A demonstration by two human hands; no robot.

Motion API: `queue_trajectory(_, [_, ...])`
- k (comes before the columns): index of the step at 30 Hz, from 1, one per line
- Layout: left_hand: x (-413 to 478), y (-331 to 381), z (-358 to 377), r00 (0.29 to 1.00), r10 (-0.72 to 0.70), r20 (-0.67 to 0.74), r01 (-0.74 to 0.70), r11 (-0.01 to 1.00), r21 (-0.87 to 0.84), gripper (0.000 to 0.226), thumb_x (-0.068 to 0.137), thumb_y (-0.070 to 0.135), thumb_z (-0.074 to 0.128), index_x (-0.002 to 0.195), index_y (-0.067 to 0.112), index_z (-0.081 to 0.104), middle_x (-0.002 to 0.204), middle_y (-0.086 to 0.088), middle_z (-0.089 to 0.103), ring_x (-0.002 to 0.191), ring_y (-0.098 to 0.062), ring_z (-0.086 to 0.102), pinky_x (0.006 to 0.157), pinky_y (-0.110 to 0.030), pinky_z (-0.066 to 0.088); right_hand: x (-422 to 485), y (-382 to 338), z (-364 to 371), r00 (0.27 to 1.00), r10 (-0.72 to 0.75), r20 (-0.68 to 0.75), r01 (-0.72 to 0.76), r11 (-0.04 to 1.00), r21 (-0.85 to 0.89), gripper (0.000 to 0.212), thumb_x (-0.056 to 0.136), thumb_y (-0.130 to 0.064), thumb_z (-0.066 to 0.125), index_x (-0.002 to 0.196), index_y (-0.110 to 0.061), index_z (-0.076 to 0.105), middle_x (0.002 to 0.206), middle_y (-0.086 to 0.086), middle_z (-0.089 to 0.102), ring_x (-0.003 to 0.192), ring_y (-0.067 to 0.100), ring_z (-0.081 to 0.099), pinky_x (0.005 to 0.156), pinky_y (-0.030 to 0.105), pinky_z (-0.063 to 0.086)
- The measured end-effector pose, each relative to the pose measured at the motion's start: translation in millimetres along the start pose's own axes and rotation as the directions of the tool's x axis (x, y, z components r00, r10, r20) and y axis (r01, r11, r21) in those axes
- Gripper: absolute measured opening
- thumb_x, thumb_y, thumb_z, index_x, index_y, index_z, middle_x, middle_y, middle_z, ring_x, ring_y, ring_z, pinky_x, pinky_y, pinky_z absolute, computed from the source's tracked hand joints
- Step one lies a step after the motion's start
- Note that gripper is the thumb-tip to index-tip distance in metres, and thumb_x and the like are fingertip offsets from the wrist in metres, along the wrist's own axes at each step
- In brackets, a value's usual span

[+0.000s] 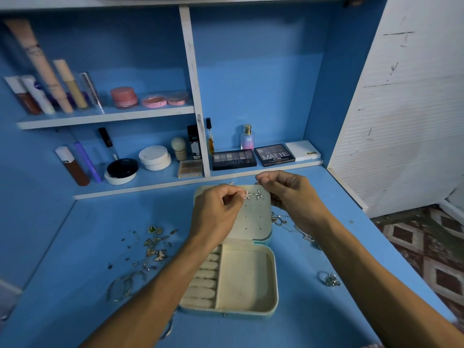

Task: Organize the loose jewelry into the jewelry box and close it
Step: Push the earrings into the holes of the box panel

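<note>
Far left on the blue surface: thin bangles lying loose, and just above them a scatter of small earrings and beads, well apart from the box. Next, the left hand, reaching in from below, fingers curled, thumb and forefinger pinching a starfish earring against the upper part of the lid. Jewelry box in the middle of the surface, wide open, cream inside: ring rolls down its left side, one bare compartment to the right of them, lid raised at the back and dotted with rows of small holes. Second starfish earring just beside the first, seated on the lid. Right hand curled around the lid's top right corner, fingertips close by that second earring; touching it or not, cannot tell. Under this wrist, a tangled chain on the surface just beside the lid. Farthest right, a small cluster of rings, apart from the box.
</note>
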State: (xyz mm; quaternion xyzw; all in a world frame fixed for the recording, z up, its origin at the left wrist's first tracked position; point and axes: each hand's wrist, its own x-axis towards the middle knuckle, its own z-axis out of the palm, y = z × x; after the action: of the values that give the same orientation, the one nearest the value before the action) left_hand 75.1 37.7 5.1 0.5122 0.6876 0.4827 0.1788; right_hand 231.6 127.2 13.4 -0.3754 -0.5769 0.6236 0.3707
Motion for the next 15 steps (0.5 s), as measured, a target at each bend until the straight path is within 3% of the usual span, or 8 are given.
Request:
queue_trajectory(3, [1,1,0,0.999,0.001,-0.045,0.003,0.996,0.089,0.007,0.091,0.031,0.072,0.085,0.034,0.072,0.081,0.024,0.069,0.080,0.008,0.064,0.074,-0.019,0.053,1,1,0,1.000,-0.001,0.000,0.001,1.000,0.000,0.015,0.097,-0.016,0.062,0.102,-0.009,0.074,0.093,0.005,0.076,0.083,0.014,0.068,0.082,0.028,0.060])
queue_trajectory(6, [3,1,-1,0.994,0.007,-0.113,0.010,0.989,0.150,0.014,0.086,0.037,0.077,0.089,0.030,0.066,0.077,0.018,0.066,0.074,0.004,0.062,0.067,-0.021,0.051,1,2,-1,1.000,0.016,-0.003,-0.016,1.000,0.015,0.015,0.097,-0.018,0.062,0.103,-0.009,0.074,0.093,0.003,0.076,0.085,0.015,0.069,0.082,0.029,0.060])
queue_trajectory(11, [5,-6,-9,0.996,0.068,-0.050,-0.063,0.994,0.093,0.004,0.089,0.030,0.076,0.092,0.028,0.073,0.082,0.020,0.070,0.082,0.008,0.063,0.067,-0.006,0.045,2,3,-2,1.000,0.021,0.001,-0.021,1.000,0.019,0.016,0.097,-0.019,0.062,0.103,-0.011,0.074,0.095,0.004,0.076,0.087,0.017,0.067,0.087,0.033,0.058])
queue_trajectory(15, [6,-13,-15,0.993,0.110,-0.041,-0.108,0.993,0.056,0.009,0.092,0.022,0.072,0.099,0.024,0.077,0.091,0.016,0.073,0.085,0.001,0.065,0.074,-0.015,0.051,2,4,-2,1.000,0.025,-0.001,-0.025,1.000,0.005,0.015,0.097,-0.020,0.062,0.102,-0.013,0.075,0.096,0.006,0.076,0.088,0.019,0.066,0.091,0.039,0.057])
